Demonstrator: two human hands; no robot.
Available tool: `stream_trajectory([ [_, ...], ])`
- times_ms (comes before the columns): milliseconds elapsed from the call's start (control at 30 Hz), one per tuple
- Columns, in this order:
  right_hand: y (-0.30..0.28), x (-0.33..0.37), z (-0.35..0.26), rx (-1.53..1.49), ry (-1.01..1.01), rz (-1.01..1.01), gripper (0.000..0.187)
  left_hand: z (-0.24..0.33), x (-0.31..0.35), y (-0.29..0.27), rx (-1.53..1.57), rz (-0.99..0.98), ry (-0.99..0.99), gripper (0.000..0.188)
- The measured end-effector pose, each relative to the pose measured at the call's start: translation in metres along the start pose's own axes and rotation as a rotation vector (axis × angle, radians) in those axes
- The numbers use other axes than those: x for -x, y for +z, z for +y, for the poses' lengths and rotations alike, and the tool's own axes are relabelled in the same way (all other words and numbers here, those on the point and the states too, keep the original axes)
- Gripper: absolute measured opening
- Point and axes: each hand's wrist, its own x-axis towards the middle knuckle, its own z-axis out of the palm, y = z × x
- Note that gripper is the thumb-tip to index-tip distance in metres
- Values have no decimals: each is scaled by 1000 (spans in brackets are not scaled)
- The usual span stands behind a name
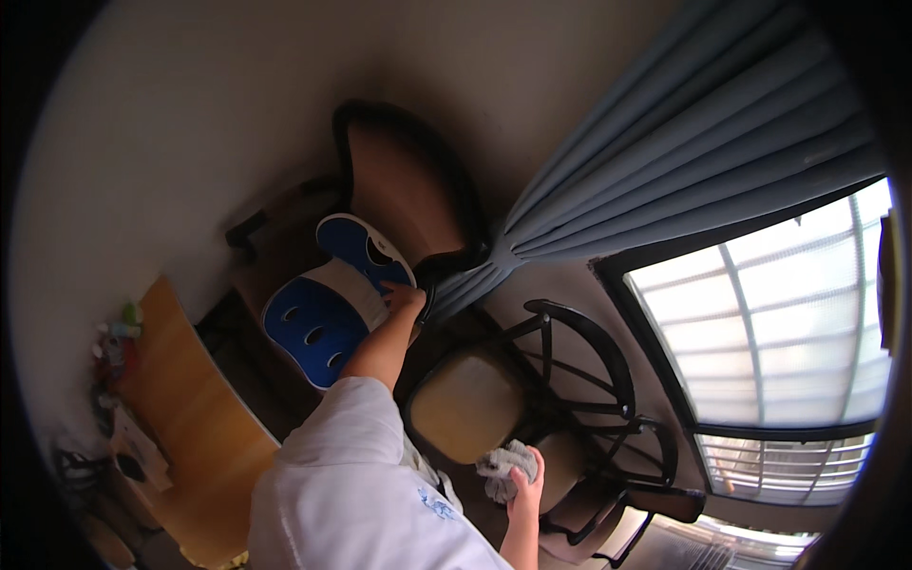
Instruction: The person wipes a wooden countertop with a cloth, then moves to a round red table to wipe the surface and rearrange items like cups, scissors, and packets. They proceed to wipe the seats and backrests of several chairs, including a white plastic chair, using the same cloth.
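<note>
A blue kickboard (323,318) with a white band, a white edge and several oval cutouts leans tilted over the seat of a dark-framed office chair (404,180). At the board's right edge is my left hand (404,298), its fingers bent over the face near the white band; its thumb side is partly hidden. Lower down and to the right, my right hand (527,480) is closed around a crumpled grey cloth (506,465). The cloth hangs in front of a chair with a tan seat (465,404).
A wooden table (195,418) with small items stands at the left. Several dark-framed chairs, one with a curved black back (608,356), line the right side. A tied blue-grey curtain (684,142) hangs beside a bright barred window (760,304).
</note>
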Motion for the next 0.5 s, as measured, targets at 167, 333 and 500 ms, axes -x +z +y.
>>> stream_trajectory([
  [167, 22, -33, -3, 7, -8, -94, 61, -48, -13, -74, 93, 106, 386, 86],
  [333, 50, -63, 6, -98, 47, -347, 56, -129, 20, -242, 398, 166, 664, 55],
  [500, 65, -60, -7, -112, -5, -582, 66, -194, 140, -307, 589, 73, 743, 59],
])
